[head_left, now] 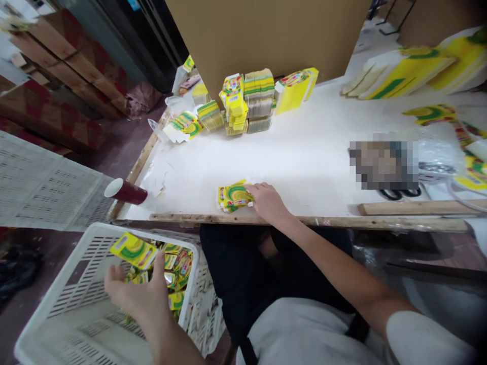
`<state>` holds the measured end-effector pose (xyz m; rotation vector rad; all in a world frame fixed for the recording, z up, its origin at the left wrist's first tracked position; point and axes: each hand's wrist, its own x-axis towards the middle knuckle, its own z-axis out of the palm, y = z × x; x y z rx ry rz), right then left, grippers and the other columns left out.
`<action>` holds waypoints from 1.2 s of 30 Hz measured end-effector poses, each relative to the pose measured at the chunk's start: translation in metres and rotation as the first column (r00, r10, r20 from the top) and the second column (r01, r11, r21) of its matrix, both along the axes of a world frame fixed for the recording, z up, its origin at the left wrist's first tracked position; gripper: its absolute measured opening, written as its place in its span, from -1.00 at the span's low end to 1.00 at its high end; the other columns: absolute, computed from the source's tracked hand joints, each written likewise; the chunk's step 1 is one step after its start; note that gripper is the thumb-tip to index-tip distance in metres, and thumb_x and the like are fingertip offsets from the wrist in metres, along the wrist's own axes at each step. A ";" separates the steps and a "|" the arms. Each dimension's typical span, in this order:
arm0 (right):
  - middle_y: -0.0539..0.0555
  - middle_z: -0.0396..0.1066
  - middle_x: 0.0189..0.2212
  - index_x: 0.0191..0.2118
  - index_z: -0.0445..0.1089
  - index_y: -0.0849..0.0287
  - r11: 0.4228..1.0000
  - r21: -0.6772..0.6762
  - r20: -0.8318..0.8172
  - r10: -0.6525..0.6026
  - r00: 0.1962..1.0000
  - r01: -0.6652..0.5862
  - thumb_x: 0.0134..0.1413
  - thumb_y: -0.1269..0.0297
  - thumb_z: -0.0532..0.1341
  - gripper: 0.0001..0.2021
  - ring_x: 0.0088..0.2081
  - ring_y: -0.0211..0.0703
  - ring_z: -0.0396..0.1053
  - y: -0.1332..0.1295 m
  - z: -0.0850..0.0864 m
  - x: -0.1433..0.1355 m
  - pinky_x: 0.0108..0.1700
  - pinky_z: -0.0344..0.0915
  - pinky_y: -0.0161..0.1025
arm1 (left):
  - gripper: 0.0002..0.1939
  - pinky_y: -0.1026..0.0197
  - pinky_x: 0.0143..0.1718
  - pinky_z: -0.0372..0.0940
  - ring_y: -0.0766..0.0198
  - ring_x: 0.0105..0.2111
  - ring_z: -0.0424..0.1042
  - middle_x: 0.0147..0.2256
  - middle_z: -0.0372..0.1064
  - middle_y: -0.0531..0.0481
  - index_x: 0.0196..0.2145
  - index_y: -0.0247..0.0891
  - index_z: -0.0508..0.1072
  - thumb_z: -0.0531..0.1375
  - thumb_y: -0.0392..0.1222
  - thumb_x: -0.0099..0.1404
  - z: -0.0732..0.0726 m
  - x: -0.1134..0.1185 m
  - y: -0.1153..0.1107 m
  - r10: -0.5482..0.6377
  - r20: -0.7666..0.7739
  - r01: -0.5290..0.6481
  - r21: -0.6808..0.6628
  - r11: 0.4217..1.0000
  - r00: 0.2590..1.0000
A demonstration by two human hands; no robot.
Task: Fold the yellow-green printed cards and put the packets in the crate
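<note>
My left hand (139, 291) is over the white plastic basket (72, 289), thumb and fingers spread apart. Just beyond its fingertips a small yellow-and-green carton (134, 250) is tilted above the basket, apparently out of the hand's grip. Several similar cartons (178, 271) lie in a heap along the basket's right side. At the front edge of the white table, my right hand (268, 202) has its fingers closed over the right end of a small pile of flat yellow cartons (233, 195). Its fingertips are partly hidden.
Bundled card stacks (259, 99) and a larger yellow box (297, 91) stand against a brown cardboard sheet (266, 35). A dark red paper cup (129, 191) lies at the table's left corner. Black scissor handles (401, 193) and a wooden strip (414, 208) are at right.
</note>
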<state>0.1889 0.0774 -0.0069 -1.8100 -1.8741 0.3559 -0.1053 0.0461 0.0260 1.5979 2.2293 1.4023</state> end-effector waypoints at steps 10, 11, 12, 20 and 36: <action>0.23 0.29 -0.18 -0.07 0.16 0.27 0.999 0.036 -0.107 -0.035 0.994 0.040 -0.13 0.57 0.12 -0.59 -0.17 -0.01 0.25 0.004 0.003 -0.004 -0.15 0.20 -0.14 | -0.52 -0.04 0.03 0.19 0.09 0.00 0.30 -0.04 0.32 -0.18 -0.07 -0.22 0.33 0.27 -0.08 0.05 -0.024 0.064 -0.014 -0.372 0.387 0.458 -0.156 0.875 0.844; 0.21 0.28 -0.17 -0.05 0.13 0.26 0.998 0.051 -0.195 -0.030 0.980 0.040 -0.15 0.57 0.13 -0.56 -0.19 -0.05 0.26 0.000 0.008 -0.005 -0.17 0.20 -0.17 | -0.52 -0.03 0.03 0.20 0.10 0.00 0.30 -0.04 0.32 -0.19 -0.06 -0.22 0.32 0.27 -0.09 0.05 -0.024 0.069 -0.016 -0.400 0.448 0.505 -0.140 0.852 0.800; 0.18 0.28 -0.17 -0.04 0.10 0.24 0.997 0.064 -0.291 -0.012 0.957 0.032 -0.16 0.55 0.13 -0.53 -0.23 -0.09 0.27 -0.005 0.013 -0.007 -0.20 0.21 -0.19 | -0.49 -0.01 0.02 0.21 0.10 0.01 0.30 -0.03 0.31 -0.20 -0.03 -0.22 0.30 0.27 -0.08 0.05 -0.024 0.075 -0.017 -0.430 0.519 0.555 -0.105 0.825 0.739; -0.05 0.23 -0.40 -0.01 0.17 0.16 0.853 0.144 -0.826 0.383 0.414 -0.502 -0.15 0.41 0.27 -0.50 -0.46 -0.34 0.21 -0.074 0.039 -0.057 -0.43 0.21 -0.39 | -0.63 0.18 -0.16 0.30 0.25 -0.25 0.34 -0.31 0.27 -0.01 -0.17 -0.11 0.32 -0.01 0.15 0.21 0.002 0.127 -0.029 -0.563 0.788 0.420 0.436 0.796 0.248; -0.01 0.32 -0.54 -0.37 0.49 0.20 0.945 0.252 -0.724 0.327 0.607 -0.208 -0.06 0.55 0.18 -0.82 -0.45 -0.28 0.26 -0.062 0.034 -0.025 -0.41 0.20 -0.35 | -0.74 0.24 -0.32 0.33 0.37 -0.45 0.35 -0.51 0.32 0.10 -0.49 -0.27 0.38 0.29 -0.03 0.00 -0.012 0.119 -0.029 -0.324 0.719 0.232 0.228 0.946 0.615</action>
